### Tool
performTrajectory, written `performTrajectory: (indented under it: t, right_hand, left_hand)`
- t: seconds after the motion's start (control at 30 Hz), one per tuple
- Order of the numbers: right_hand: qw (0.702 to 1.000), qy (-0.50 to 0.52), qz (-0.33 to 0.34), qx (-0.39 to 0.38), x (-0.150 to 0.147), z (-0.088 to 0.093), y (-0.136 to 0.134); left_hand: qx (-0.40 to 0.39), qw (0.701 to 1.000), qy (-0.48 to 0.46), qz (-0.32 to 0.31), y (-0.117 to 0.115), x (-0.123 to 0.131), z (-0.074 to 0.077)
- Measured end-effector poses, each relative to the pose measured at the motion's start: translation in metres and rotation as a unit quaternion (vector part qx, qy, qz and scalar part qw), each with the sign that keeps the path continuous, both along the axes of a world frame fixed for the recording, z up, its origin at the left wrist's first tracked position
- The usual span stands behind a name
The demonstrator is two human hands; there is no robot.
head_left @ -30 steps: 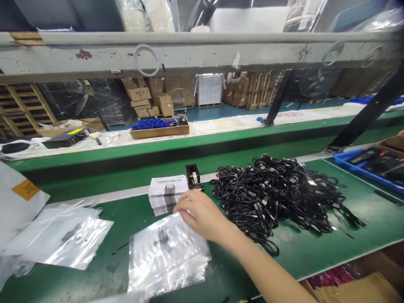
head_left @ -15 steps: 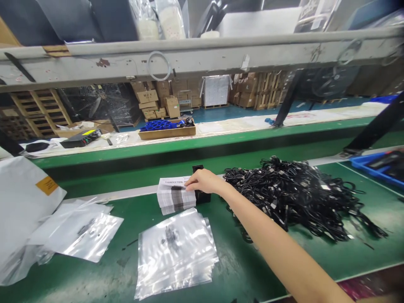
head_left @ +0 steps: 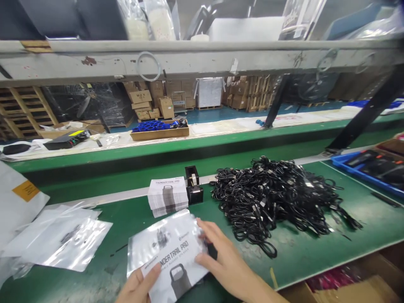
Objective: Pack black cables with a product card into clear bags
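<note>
A white printed manual [head_left: 176, 269] with a speaker picture lies tilted at the bottom middle, over the stack of clear plastic bags [head_left: 148, 237]. My left hand [head_left: 139, 284] pinches its left edge, thumb on top. My right hand [head_left: 224, 261] is closed at its right edge, thumb on the paper and forefinger by the bags' corner; a dark thing shows partly under this hand. Just behind stands a pile of the same manuals [head_left: 167, 195], against a black tape dispenser [head_left: 194, 187].
A heap of black cables [head_left: 271, 202] covers the bench's right part. Beyond it sits a blue tray [head_left: 372, 168] of dark items. More plastic bags [head_left: 66, 235] lie at left. A cardboard tray [head_left: 159, 131] with blue pieces rests on the ledge below the overhead shelf [head_left: 202, 59].
My right hand has come from the manual pile down toward me, and a manual is now over the bags. My left hand has entered from below. The view has shifted right.
</note>
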State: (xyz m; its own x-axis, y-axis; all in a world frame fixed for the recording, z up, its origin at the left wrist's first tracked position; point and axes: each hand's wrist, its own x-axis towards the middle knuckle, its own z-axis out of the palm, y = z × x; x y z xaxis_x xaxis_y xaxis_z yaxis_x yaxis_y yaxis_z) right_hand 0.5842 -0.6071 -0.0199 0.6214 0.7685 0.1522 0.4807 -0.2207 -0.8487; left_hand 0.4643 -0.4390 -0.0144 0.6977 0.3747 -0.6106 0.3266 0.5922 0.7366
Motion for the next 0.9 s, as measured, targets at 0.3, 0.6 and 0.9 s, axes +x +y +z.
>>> performTrajectory:
  t: [0.3, 0.6, 0.9]
  right_hand:
    - [0.897, 0.377, -0.183, 0.144, 0.033, -0.022, -0.044]
    - [0.868, 0.411, -0.229, 0.160, 0.030, -0.032, -0.055]
    - [0.866, 0.411, -0.232, 0.164, 0.030, -0.031, -0.063]
  left_hand:
    - [0.550, 0.827, 0.009, -0.115, -0.031, 0.039, -0.028]
    - [0.675, 0.697, -0.126, -0.207, -0.029, 0.032, -0.049]
    - [0.631, 0.718, 0.052, -0.288, -0.028, 0.061, -0.025]
